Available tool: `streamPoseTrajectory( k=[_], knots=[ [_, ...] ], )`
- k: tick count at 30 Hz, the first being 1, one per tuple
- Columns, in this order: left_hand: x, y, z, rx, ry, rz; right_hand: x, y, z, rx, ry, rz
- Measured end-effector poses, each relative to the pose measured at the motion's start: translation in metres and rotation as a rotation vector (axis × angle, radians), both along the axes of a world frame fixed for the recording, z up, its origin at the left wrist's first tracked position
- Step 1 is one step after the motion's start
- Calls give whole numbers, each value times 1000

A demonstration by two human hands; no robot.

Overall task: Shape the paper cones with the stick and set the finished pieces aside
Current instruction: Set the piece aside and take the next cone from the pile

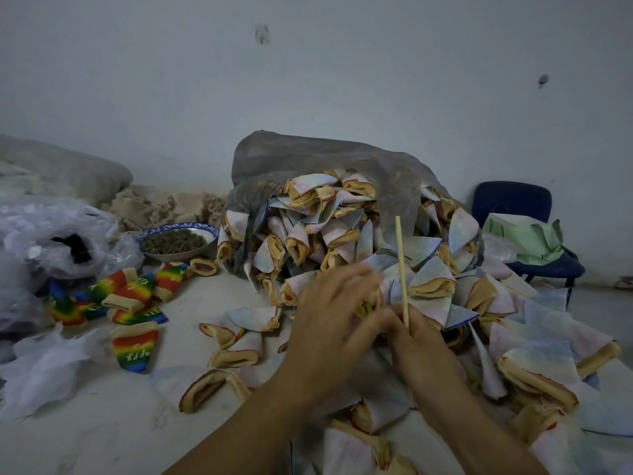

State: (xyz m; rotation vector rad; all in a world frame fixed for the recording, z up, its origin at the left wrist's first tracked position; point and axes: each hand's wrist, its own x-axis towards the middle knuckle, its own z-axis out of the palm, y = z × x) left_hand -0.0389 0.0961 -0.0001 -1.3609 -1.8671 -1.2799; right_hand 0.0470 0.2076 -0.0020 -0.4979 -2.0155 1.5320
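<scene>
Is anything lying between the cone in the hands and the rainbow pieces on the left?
Only a few unshaped cones lie low on the surface between the left hand, gripping the cone, and the rainbow pieces. Nothing taller shows across that gap. The right hand holds the stick.

Rainbow-striped cones point(135, 347), blue chair point(513, 204)

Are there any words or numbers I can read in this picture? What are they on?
"appy", upside down in white letters, on the nearest rainbow cone; the rest is unclear.
White letters on the other rainbow cones: too blurred to read.
A small mark on the green bag: too small to read.
</scene>
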Motion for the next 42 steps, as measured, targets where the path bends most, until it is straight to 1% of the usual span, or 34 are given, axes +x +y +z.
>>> streamPoseTrajectory(
  k=[1, 2, 3, 4, 5, 7, 9, 10, 11, 12, 13, 14, 15, 16, 17, 18, 19, 20, 21, 23, 25, 27, 31, 36, 39, 42],
  knots=[
    [2, 2, -3, -67, 64, -18, 0, -1, 1, 3, -8, -1],
    [4, 4, -4, -133, 33, -51, 1, -2, 3, -7, -20, -2],
    [5, 3, -5, -171, -75, -95, 2, -2, 5, -40, -23, 16],
    [5, 1, -6, -170, -225, -148, 3, -4, 7, -106, -6, 53],
    [4, 1, -8, -152, -374, -199, 4, -5, 8, -198, 36, 94],
    [3, 2, -10, -94, -581, -281, 5, -6, 9, -380, 115, 165],
    [3, 3, -9, -27, -705, -354, 4, -6, 10, -516, 158, 258],
    [3, 4, -9, -4, -726, -377, 4, -5, 9, -556, 169, 302],
    [3, 5, -9, 16, -740, -400, 4, -4, 8, -556, 182, 335],
    [3, 6, -10, 52, -773, -434, 5, -3, 8, -519, 192, 357],
    [2, 5, -9, 118, -847, -472, 6, -3, 7, -438, 189, 371],
    [0, 4, -8, 221, -977, -506, 4, -3, 5, -385, 182, 365],
    [-5, 3, -6, 355, -1154, -544, 2, -2, 3, -308, 165, 329],
    [-11, 1, -4, 509, -1348, -598, 1, -2, 2, -268, 144, 273],
    [-18, -2, -1, 647, -1521, -653, 1, -1, 0, -163, 108, 197],
    [-24, -6, 2, 750, -1643, -695, 3, 1, -2, 48, 67, 98],
    [-30, -10, 5, 814, -1714, -719, 4, 5, -4, 345, 9, 20],
    [-35, -14, 7, 855, -1750, -731, 5, 9, -6, 577, -41, 4],
    [-40, -16, 7, 879, -1763, -736, 7, 11, -7, 683, -97, 30],
    [-44, -18, 7, 909, -1773, -734, 9, 12, -7, 699, -168, 72],
    [-45, -18, 7, 925, -1774, -726, 8, 10, -5, 796, -203, 52],
    [-46, -17, 6, 915, -1767, -718, 8, 8, -5, 851, -203, 58],
    [-45, -16, 4, 829, -1761, -727, 10, 3, -5, 911, -181, 77],
    [-42, -13, 2, 791, -1716, -730, 8, -2, -5, 877, -226, 83],
    [-42, -12, 2, 774, -1640, -688, 6, -7, -7, 863, -261, 80],
    [-39, -7, -1, 726, -1502, -602, 2, -11, -10, 841, -291, 62]
  ],
)
